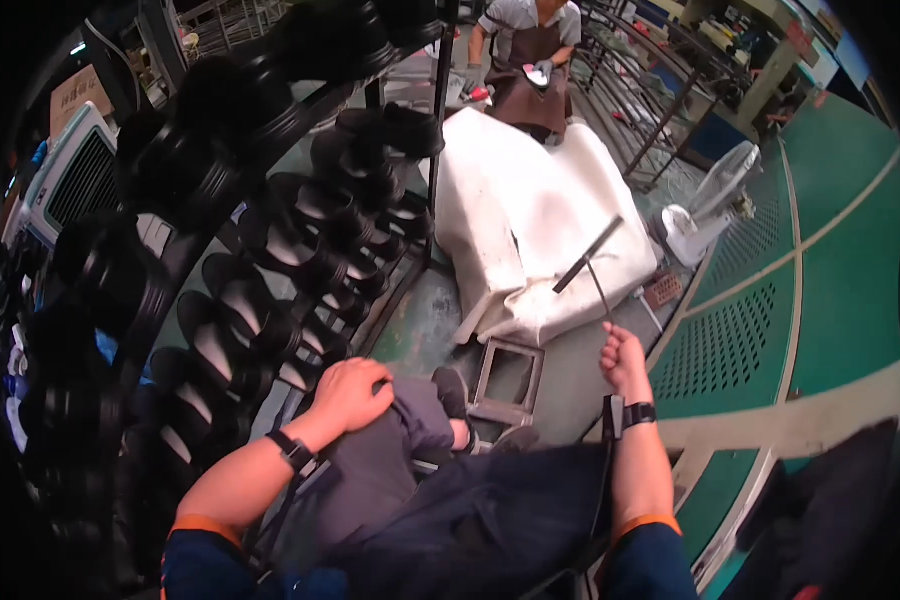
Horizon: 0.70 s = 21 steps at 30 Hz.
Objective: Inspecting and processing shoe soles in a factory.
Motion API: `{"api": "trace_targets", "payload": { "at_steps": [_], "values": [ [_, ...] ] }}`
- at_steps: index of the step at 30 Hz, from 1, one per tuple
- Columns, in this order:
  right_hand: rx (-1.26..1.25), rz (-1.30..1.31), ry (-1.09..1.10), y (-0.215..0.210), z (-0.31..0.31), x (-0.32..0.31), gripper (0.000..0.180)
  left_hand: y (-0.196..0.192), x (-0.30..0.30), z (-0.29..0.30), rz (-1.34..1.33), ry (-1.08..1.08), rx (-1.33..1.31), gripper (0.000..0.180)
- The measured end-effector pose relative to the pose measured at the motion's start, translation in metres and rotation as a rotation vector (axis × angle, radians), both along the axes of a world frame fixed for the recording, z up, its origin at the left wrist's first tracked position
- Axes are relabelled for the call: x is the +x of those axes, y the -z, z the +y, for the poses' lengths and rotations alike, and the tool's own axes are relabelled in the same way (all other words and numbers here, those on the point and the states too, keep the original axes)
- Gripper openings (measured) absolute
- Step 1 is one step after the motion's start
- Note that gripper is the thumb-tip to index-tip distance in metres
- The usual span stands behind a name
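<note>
Bar-ended rod (pixel 588 255) in my right hand (pixel 622 358), left hand (pixel 352 395) on my knee (pixel 420 412)

Right fingers are clamped on the rod's thin end, with the dark bar out over the white sheet (pixel 530 200) — can't tell if they touch. Left's loose, nothing visible in it. I'd pinch firmly and steady the wrist; that bar probably twists easily. The sheet's creased and draped — black shoes (pixel 235 290) tiered left, green panels (pixel 725 345) right, co-worker (pixel 515 110) beyond.

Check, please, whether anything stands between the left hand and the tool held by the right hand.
Nothing visible does. The left hand rests on the grey trousers; the tool is in the right hand. The metal frame seen between them appears lower, near the floor.
</note>
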State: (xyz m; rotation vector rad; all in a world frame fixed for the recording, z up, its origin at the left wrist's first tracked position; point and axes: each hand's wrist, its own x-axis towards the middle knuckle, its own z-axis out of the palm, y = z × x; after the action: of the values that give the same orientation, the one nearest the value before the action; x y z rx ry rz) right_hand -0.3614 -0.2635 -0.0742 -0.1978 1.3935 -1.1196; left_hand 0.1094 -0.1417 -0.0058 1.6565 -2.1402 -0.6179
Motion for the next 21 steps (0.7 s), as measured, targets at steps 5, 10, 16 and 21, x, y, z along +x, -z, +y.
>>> {"api": "trace_targets", "payload": {
  "at_steps": [5,10,16,21],
  "values": [
    [-0.125,0.513,-0.47,-0.048,0.067,0.004,0.025,0.021,0.014,0.016,0.066,-0.018,-0.156,0.018],
    [0.028,0.805,-0.595,-0.026,0.117,0.034,0.02,0.026,0.017,0.028,0.136,-0.04,-0.249,0.015],
    [0.147,0.567,-0.505,-0.011,0.118,0.044,0.009,0.021,0.019,0.027,0.103,-0.048,-0.2,0.019],
    [-0.082,0.42,-0.218,-0.034,0.076,0.034,0.012,0.02,0.021,0.028,0.139,-0.029,-0.217,0.016]
  ]
}}
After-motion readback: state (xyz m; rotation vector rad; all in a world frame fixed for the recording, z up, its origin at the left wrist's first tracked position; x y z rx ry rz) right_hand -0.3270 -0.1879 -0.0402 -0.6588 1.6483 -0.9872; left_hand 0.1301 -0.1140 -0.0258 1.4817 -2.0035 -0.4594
